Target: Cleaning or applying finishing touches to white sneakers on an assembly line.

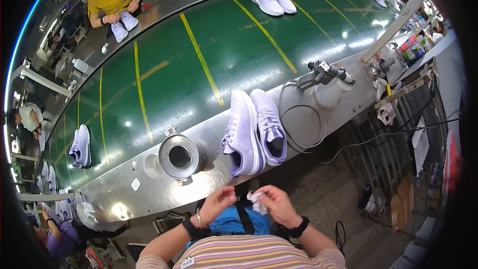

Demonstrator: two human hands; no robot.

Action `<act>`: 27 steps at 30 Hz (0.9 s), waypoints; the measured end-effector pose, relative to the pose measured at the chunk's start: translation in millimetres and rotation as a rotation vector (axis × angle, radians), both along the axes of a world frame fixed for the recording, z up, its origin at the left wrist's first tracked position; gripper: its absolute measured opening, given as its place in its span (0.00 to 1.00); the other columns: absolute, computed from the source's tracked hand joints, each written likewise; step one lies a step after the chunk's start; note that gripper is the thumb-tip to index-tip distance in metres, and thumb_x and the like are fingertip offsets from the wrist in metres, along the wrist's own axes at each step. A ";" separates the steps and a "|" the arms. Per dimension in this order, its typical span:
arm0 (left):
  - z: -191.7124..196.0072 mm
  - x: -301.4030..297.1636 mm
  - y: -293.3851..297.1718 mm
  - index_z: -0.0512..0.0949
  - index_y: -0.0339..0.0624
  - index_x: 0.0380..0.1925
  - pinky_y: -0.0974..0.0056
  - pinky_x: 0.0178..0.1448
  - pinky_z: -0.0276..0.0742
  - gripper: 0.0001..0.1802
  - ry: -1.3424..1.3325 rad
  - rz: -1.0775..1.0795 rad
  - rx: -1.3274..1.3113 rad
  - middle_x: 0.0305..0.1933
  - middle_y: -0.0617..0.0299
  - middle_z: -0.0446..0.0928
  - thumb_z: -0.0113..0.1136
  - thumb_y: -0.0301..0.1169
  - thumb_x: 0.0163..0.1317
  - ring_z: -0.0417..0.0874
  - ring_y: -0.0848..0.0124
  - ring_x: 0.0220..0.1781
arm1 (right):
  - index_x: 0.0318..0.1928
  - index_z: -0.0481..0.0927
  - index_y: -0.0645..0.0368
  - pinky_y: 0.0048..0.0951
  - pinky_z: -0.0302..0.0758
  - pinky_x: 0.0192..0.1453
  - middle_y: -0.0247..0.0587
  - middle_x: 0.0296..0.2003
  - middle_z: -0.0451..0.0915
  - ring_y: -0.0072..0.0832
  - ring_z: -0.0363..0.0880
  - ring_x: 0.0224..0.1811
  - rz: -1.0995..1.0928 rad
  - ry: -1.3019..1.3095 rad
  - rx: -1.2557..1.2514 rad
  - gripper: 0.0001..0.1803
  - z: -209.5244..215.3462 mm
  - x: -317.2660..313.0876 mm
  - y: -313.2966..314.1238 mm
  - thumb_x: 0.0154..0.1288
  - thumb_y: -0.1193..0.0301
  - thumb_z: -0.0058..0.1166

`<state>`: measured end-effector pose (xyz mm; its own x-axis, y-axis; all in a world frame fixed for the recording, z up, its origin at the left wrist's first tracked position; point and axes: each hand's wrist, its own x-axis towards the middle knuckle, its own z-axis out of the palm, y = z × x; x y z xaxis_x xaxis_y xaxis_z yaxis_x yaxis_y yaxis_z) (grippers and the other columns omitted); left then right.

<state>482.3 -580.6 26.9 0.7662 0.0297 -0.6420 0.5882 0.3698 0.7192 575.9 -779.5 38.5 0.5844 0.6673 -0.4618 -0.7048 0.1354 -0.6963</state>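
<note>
Green conveyor belt (164, 89) behind a metal ledge (114, 197) bearing lilac shoes (239, 127)

The shoes stand between hands and belt, with a round metal pot (198, 152) to their left and a white bottle (331, 94) to their right; left hand (216, 206) curled, whether its fingertips meet I cannot tell; right hand (281, 206) pinching a crumpled white scrap (257, 201) just below the shoes; shirt label (187, 263), print too small to read

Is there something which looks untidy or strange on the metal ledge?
A little untidy: beside the lilac shoes, a grey cable coils loosely and hangs past the edge of the metal ledge. A small white scrap also lies there.
</note>
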 end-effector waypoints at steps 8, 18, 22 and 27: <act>45.0 -75.8 72.2 0.76 0.35 0.36 0.73 0.38 0.75 0.10 -0.114 0.125 0.184 0.30 0.64 0.77 0.63 0.23 0.54 0.77 0.77 0.31 | 0.42 0.74 0.63 0.18 0.73 0.43 0.31 0.36 0.76 0.14 0.74 0.38 0.167 -0.150 0.017 0.09 6.6 -82.5 120.5 0.61 0.77 0.54; 32.4 -226.6 274.0 0.76 0.37 0.31 0.76 0.29 0.70 0.09 -0.232 0.487 0.120 0.26 0.66 0.75 0.55 0.33 0.62 0.72 0.82 0.24 | 0.47 0.75 0.64 0.16 0.72 0.38 0.31 0.34 0.76 0.13 0.73 0.31 0.420 -0.305 -0.076 0.12 24.6 -188.8 323.0 0.62 0.79 0.51; 29.9 -281.0 307.0 0.76 0.37 0.36 0.76 0.34 0.73 0.09 -0.195 0.606 0.080 0.30 0.66 0.76 0.54 0.32 0.63 0.74 0.81 0.28 | 0.47 0.77 0.59 0.20 0.72 0.39 0.37 0.39 0.77 0.21 0.75 0.37 0.640 -0.857 -0.318 0.15 26.9 -225.8 383.1 0.57 0.74 0.55; 21.7 -311.4 322.1 0.73 0.38 0.41 0.73 0.40 0.76 0.09 -0.245 0.678 0.031 0.32 0.66 0.76 0.56 0.28 0.61 0.77 0.79 0.34 | 0.42 0.81 0.56 0.22 0.72 0.38 0.38 0.37 0.79 0.25 0.77 0.34 0.578 -0.940 -0.076 0.13 34.0 -260.4 426.1 0.54 0.71 0.61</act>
<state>170.9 -258.6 48.6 0.6949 0.5649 -0.4450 0.0566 0.5739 0.8170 315.5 -353.3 72.5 0.3334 0.9415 -0.0489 0.1659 -0.1097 -0.9800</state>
